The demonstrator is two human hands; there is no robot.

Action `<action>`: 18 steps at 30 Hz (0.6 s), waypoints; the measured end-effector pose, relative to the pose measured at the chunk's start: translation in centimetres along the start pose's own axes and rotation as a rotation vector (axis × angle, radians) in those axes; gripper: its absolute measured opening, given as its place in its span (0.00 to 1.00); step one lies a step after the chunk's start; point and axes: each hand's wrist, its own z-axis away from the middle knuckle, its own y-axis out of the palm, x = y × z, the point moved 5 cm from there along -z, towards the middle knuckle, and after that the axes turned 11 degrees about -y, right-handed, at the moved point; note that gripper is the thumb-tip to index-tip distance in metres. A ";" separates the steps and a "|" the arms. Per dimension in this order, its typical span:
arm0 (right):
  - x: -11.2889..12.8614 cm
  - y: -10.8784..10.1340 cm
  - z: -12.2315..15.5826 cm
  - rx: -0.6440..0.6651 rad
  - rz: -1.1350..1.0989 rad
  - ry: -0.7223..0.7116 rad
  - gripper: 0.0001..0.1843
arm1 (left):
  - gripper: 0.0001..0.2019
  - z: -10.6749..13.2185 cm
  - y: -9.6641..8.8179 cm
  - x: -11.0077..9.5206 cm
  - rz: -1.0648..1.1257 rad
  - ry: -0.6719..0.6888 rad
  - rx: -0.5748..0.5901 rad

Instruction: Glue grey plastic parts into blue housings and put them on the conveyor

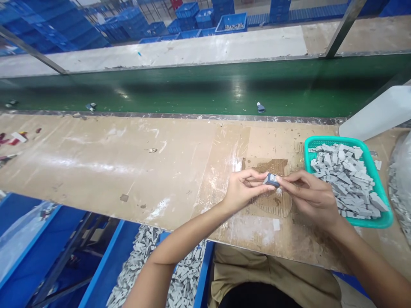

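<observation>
Both hands meet over the wooden workbench point(128, 158), pinching a small blue-and-grey plastic part point(271, 180) between their fingertips. My left hand point(244, 190) grips it from the left, and my right hand point(308, 196) holds it from the right. Below the hands lies a worn piece of cardboard point(268, 167). Just right of my right hand stands a teal plastic tray point(382, 214), heaped with several grey plastic pieces point(343, 179). The fingers hide part of the held piece.
Beyond the bench runs a green conveyor belt point(205, 92) carrying several small parts. A white container point(375, 113) sits at the right, beside a transparent bag of grey pieces point(400, 188). Below the near edge, a blue bin point(109, 265) holds more. Blue crates point(231, 22) stand far back.
</observation>
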 end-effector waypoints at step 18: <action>-0.7 1.4 1.2 -0.066 0.144 0.252 0.21 | 0.20 -1.0 0.0 0.0 0.067 -0.150 -0.030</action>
